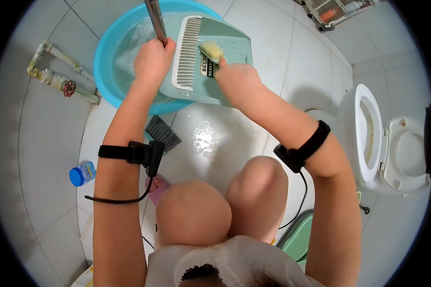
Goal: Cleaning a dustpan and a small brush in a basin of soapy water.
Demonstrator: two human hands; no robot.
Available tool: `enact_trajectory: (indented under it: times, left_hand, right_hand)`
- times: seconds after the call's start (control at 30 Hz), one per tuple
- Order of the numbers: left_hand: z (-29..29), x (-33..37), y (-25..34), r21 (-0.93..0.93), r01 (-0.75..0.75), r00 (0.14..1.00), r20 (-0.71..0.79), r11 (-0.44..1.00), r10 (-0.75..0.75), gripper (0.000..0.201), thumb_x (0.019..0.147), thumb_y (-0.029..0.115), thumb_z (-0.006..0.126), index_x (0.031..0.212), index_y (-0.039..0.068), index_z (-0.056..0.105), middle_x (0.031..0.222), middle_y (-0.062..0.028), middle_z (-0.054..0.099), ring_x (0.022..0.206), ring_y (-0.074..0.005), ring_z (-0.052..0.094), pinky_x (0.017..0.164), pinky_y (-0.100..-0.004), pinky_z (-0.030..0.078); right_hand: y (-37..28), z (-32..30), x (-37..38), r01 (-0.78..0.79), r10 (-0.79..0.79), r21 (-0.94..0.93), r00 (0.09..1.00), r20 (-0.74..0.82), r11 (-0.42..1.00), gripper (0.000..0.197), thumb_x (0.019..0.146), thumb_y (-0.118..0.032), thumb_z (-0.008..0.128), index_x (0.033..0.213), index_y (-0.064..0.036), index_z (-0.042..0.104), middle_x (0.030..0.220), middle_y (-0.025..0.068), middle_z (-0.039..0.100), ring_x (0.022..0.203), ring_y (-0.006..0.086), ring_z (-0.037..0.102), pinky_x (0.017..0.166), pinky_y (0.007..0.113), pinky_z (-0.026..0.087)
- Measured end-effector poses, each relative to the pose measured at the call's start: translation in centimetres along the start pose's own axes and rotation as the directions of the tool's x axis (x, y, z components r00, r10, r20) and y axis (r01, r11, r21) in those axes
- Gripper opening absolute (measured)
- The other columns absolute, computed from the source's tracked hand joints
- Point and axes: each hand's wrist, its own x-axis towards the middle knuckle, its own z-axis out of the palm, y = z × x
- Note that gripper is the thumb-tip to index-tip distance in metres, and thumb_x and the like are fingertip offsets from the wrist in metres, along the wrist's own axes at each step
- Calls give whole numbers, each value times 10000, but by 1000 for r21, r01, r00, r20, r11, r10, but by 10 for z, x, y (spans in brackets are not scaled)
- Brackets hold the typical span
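Two hands work at the blue basin (99, 67): the left hand (152, 62), fingers wrapped around a metal pole (156, 20); the right hand (238, 82), fingers gripping a brush (212, 50) over the pale green dustpan (235, 45), which overlaps the basin's right side.

The floor (268, 43) and walls (48, 138) are pale tile; bright glare (203, 136) marks the floor's middle. A pipe (57, 80) with a red valve (69, 88) runs along the left wall; a white toilet (353, 143) stands toward the floor's right edge, a rack (316, 19) toward its far right corner.
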Motion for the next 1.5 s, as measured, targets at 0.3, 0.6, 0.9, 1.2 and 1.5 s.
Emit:
enact_trajectory:
  times: [0.3,0.6,0.9,1.2,1.5]
  left_hand:
    - [1,0,-3,-14,-18,1000,-10,1000,17,383,834,346,471,806,7,646,747,-191,631,732,-375,607,678,-452,474]
    - [-1,0,-4,18,-20,1000,-5,1000,20,382,834,344,473,822,3,644,759,-189,634,725,-379,607,686,-452,475]
    - [-4,-1,-1,-1,21,1000,10,1000,-21,382,830,345,487,823,-1,649,767,-188,635,735,-366,609,678,-435,475]
    - [-1,9,-18,-30,31,999,-12,999,-32,412,821,368,498,782,-12,650,707,-198,622,696,-358,610,646,-420,473]
    - [-10,15,-42,-13,7,993,-117,1000,-9,450,827,350,525,751,-83,620,625,-241,580,621,-358,604,604,-388,461]
  right_hand:
    - [-5,-7,3,36,-34,-38,998,60,999,330,710,-48,609,1010,90,588,774,111,644,696,237,649,580,300,507]
    - [-7,4,1,-34,37,-68,998,42,997,533,714,-52,613,1187,125,443,720,87,639,678,221,644,546,290,492]
    - [1,15,-8,-52,51,-20,998,-30,998,478,731,-21,541,1194,75,464,664,115,608,636,257,621,528,332,490]
    - [59,66,-61,-39,-57,817,994,88,576,385,898,-194,449,1282,-169,447,762,127,616,688,281,598,610,392,465]
    - [59,60,8,-207,265,419,961,-83,884,299,892,-310,436,1136,-190,560,726,143,625,689,314,610,621,432,484]
